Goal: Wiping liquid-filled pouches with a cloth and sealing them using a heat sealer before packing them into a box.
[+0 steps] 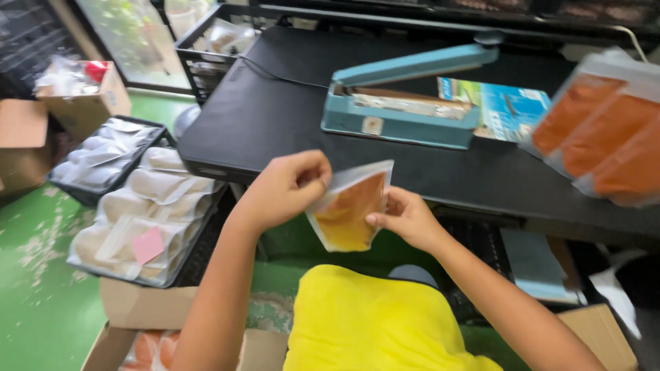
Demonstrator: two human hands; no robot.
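Both of my hands hold one clear plastic pouch (349,209) filled with orange-brown powder, in front of the black table's near edge. My left hand (285,189) pinches the pouch's top left corner. My right hand (407,218) grips its right side with the thumb on the front. A teal heat sealer (399,110) with its arm raised sits on the black table (275,117) just beyond the pouch.
Filled orange pouches (605,130) are stacked at the table's right end, next to a blue printed packet (505,110). Black crates of pale filled pouches (148,213) stand on the green floor at left. Cardboard boxes (151,330) lie below, and a yellow cloth (375,323) covers my lap.
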